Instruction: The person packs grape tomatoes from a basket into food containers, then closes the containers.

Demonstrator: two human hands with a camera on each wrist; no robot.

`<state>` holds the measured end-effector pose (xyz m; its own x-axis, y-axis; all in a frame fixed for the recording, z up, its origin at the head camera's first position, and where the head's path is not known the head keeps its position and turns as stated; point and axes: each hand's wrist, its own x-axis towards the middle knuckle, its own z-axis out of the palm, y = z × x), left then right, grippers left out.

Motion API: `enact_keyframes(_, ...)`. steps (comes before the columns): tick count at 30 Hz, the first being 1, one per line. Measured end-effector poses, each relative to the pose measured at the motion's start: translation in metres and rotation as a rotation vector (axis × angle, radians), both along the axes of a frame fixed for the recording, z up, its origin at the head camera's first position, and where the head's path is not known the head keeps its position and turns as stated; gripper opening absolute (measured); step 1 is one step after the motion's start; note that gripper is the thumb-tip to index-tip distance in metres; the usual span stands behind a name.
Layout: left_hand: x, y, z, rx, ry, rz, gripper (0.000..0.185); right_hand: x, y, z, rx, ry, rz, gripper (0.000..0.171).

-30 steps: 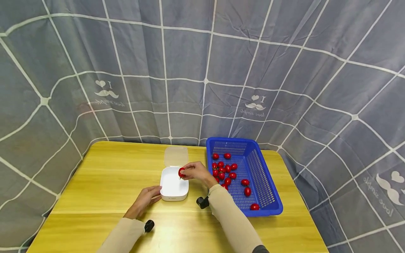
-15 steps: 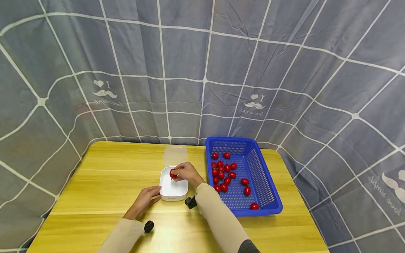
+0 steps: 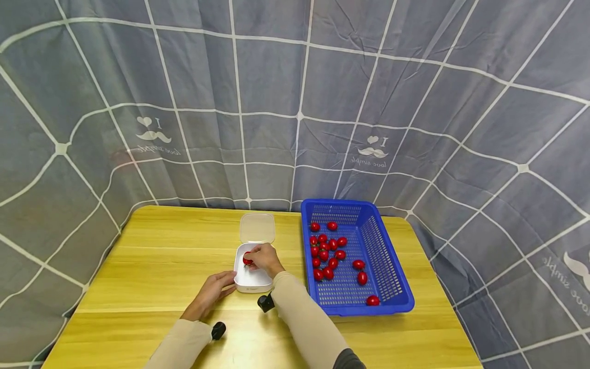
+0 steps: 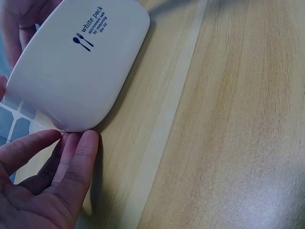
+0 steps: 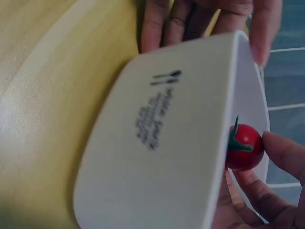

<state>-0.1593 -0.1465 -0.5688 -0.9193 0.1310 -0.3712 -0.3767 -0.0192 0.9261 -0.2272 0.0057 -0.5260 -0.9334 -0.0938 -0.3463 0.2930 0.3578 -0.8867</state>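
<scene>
A makeshift recording corner: a grey grid-patterned curtain [image 3: 295, 102] hung closely behind a wooden table [image 3: 152, 266].

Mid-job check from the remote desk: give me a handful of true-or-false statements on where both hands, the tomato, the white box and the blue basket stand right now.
1. The right hand pinches a cherry tomato over the white box. True.
2. The left hand is inside the blue basket. False: it rests on the table with its fingers against the white box's left side.
3. The lid is on the white box. False: it lies on the table just behind the open box.
4. More red tomatoes lie in the blue basket. True.
5. The blue basket stands to the left of the white box. False: it stands to its right.
</scene>
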Motion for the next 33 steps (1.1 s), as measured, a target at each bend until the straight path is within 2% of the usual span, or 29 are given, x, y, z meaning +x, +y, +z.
enact_keyframes(7, 0.0, 0.0, -0.001, 0.002, 0.0, -0.001, 0.049, 0.001, -0.005, -0.006, 0.041, 0.053, -0.041, 0.011)
enact_keyframes(15, 0.0, 0.0, 0.0, 0.005, 0.0, -0.011, 0.05, 0.0, -0.004, -0.008, 0.017, 0.045, -0.07, 0.009)
enact_keyframes(20, 0.0, -0.001, 0.0, 0.006, -0.002, -0.009, 0.05, 0.0, 0.001, -0.001, -0.029, 0.035, -0.033, 0.007)
enact_keyframes(26, 0.0, -0.001, 0.0, 0.01, -0.009, -0.002, 0.051, -0.005, 0.017, 0.015, -0.134, 0.005, 0.056, 0.014)
enact_keyframes(33, 0.0, -0.003, 0.001, 0.009, -0.007, -0.006, 0.05, -0.01, 0.042, 0.039, -0.176, -0.023, 0.157, 0.019)
